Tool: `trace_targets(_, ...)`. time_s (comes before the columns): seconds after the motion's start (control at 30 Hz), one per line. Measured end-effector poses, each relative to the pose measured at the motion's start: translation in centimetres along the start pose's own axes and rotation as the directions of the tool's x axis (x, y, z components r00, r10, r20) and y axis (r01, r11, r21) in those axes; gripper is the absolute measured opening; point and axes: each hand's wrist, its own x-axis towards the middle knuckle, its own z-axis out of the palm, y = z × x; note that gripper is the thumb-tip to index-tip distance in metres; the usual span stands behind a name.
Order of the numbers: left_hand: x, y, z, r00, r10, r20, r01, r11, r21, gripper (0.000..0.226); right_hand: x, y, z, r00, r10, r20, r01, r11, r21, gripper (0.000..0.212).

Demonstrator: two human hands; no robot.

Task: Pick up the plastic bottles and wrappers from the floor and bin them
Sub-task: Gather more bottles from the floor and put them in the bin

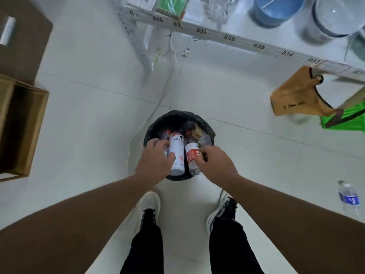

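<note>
Both hands reach over the bin, covering its near rim. The left hand wraps its fingers round a white bottle; a clear item behind its knuckles is hard to make out. The right hand grips a red-labelled bottle, its fingertips hidden. Both bottles poke out of the bin among crumpled wrappers. One blue-labelled bottle lies on the floor to the right. A box is cut off on the left; a shelf runs above.

Bottles: three – white, red-label, blue-label; bin: one.
</note>
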Motion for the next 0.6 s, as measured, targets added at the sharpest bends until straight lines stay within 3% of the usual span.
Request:
trace_targets(0.27,-2.3,3.2,-6.3,0.976,0.186,0.115,-0.197,0.977,0.084,0.048,-7.0,1.4,-4.8,0.994,0.107,-0.026,-0.105,0.991,0.081,0.084)
trace_targets(0.43,-5.4,5.3,-9.0,0.908,0.337,0.249,-0.401,0.871,0.283,0.071,-13.9,3.7,-4.9,0.970,0.234,-0.064,-0.221,0.961,0.166,0.091)
trace_targets(0.6,-9.9,8.5,-8.0,0.841,0.400,0.363,-0.527,0.757,0.386,0.089,-23.0,8.2,-3.2,0.927,0.364,-0.087,-0.322,0.894,0.310,0.096)
